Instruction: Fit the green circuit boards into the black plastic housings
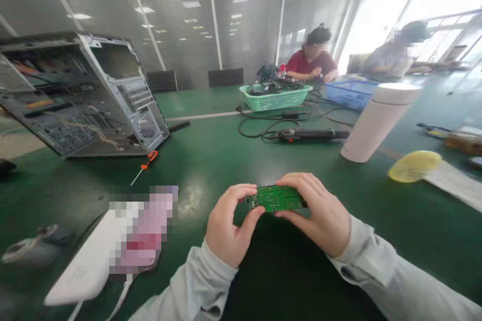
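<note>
A small green circuit board (277, 198) is held just above the green table, its flat face turned toward me. My left hand (231, 223) pinches its left end between thumb and fingers. The right end sits in my right hand (320, 210), fingers along the top edge and thumb below. Small solder points show on the board; its far side is hidden. Beyond the board lies a black electric screwdriver (311, 134) with a cable, and to the left an orange-handled screwdriver (145, 164).
An opened computer case (83, 95) stands at left. A white power bank (85, 256) and a blurred-out item lie front left. A pale pink tumbler (376, 125), a green basket (276, 100) of cables, a blue basket (348, 93) and yellow tape (414, 165) are to the right. Two people sit behind.
</note>
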The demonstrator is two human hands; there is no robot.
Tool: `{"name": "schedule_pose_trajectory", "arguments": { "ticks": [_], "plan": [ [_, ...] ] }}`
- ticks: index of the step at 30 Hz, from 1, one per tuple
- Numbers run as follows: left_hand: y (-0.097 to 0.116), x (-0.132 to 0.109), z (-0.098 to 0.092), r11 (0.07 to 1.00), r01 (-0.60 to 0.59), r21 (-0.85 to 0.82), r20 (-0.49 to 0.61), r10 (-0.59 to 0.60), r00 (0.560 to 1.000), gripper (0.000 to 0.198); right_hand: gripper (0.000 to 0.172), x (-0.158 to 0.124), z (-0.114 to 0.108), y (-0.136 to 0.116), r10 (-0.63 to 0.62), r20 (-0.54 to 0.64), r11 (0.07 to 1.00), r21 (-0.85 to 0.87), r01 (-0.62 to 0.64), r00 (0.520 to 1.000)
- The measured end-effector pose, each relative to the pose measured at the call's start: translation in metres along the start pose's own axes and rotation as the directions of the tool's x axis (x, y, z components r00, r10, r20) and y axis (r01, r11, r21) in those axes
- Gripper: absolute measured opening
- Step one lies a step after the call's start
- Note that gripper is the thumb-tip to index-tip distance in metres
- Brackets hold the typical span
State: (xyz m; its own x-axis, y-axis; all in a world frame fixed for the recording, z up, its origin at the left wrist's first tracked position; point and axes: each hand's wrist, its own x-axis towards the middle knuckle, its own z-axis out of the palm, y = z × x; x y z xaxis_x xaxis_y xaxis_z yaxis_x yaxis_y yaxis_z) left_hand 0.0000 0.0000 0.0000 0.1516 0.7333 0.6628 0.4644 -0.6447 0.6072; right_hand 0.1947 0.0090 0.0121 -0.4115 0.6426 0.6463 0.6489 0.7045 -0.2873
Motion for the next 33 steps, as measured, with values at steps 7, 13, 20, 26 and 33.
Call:
{"name": "schedule_pose_trajectory", "arguments": {
  "ticks": [7, 13, 20, 26, 33],
  "plan": [
    [0.007, 0.006, -0.003, 0.915, -0.227, 0.335, 0.119, 0.197, 0.973, 0.041, 0.029, 0.002, -0.005, -0.005, -0.081, 0.012, 0.994, -0.071, 0.082, 0.997],
    [0.008, 0.004, -0.003, 0.905, -0.184, 0.383, 0.135, 0.142, 0.981, 0.032, 0.039, 0.002, -0.005, -0.001, -0.057, 0.036, 0.994, -0.090, 0.060, 0.998],
    [0.005, 0.004, -0.002, 0.984, 0.176, -0.011, -0.011, -0.176, 0.984, 0.031, 0.062, -0.001, -0.001, 0.015, 0.088, -0.033, 0.989, -0.116, -0.091, 0.996],
    [-0.001, 0.010, 0.008, 0.352, 0.601, -0.718, 0.270, -0.655, 0.706, 0.029, 0.051, 0.000, 0.000, 0.016, 0.079, 0.001, 0.983, -0.166, -0.077, 0.997],
    [0.009, 0.012, 0.007, -0.159, 0.643, -0.749, 0.589, -0.604, 0.536, 0.040, 0.052, -0.001, 0.001, 0.020, 0.088, 0.032, 0.974, -0.211, -0.079, 0.996]
  ]
}}
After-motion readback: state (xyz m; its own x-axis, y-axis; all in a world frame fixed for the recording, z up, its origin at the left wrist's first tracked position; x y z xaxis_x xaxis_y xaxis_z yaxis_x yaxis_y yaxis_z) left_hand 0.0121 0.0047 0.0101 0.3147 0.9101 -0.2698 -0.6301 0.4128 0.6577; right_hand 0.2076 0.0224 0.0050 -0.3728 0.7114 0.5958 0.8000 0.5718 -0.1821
